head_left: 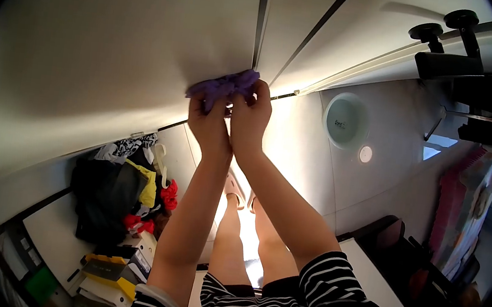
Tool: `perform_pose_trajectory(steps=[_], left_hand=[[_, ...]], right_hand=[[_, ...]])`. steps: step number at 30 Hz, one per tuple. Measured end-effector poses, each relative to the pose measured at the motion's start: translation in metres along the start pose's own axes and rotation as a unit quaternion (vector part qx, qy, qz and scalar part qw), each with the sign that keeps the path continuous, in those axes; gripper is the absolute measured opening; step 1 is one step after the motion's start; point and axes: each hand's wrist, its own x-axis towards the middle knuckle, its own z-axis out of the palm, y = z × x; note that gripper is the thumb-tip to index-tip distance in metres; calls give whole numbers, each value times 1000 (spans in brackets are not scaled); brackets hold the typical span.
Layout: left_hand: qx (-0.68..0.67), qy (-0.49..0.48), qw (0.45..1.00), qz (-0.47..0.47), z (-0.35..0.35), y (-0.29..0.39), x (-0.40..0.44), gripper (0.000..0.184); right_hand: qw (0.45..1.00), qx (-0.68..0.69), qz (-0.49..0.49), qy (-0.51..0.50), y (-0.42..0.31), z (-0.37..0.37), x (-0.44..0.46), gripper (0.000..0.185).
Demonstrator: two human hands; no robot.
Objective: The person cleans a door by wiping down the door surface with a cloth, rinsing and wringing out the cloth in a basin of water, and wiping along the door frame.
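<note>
A crumpled purple cloth (224, 89) is bunched between my two hands, close against a pale, smooth upright panel (120, 36). My left hand (208, 122) grips its left part, fingers bent into the folds. My right hand (251, 115) has hold of the right end, thumb and fingers pinched round it. Both wrists are close together, and the cloth hides some of the fingertips. Just above the cloth, a dark vertical seam (261, 22) runs up between the panels.
A pale round basin (347, 121) stands on the tiled floor at right. Dark bags and clothes (109, 192) are heaped at left, above several boxes (111, 274). A black stand with round knobs (447, 64) is at upper right. Pink-edged bedding (458, 208) lies far right.
</note>
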Motion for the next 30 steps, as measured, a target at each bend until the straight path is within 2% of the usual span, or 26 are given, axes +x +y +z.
perform_pose_trajectory(steps=[2,3,5,6,8,10,15,19,22,25,28,30], left_hand=[[30,-56,995,-83,-2,-31,12,25],[17,-98,984,-147,-2,-44,21,26],[31,-163,956,-242,-3,-53,26,29],[47,-164,958,-229,2,-51,22,29],[91,-170,959,-206,8,-41,4,28],[47,-209,950,-229,4,-33,-17,33],[41,-305,908,-284,-5,3,-69,41],[39,-313,895,-315,-5,-5,-92,60],[81,-346,866,-351,5,-26,-109,54],[112,-382,844,-361,30,-47,-130,53],[103,-397,827,-385,53,-83,-145,55],[100,-387,817,-416,74,-106,-156,55]], right_hand=[[998,3,62,27,13,-20,23,24],[991,-8,110,74,28,-33,39,25],[988,27,134,67,25,-54,43,26],[988,33,142,52,24,-63,43,27],[977,156,145,15,20,-84,33,30],[952,256,165,-32,8,-108,18,31],[880,441,164,-66,0,-152,-33,45],[908,384,164,-33,1,-181,-70,50],[940,295,172,9,-15,-200,-86,46],[937,313,154,3,-33,-232,-85,42],[897,410,162,35,-34,-280,-72,40],[906,393,146,62,-25,-308,-62,37]])
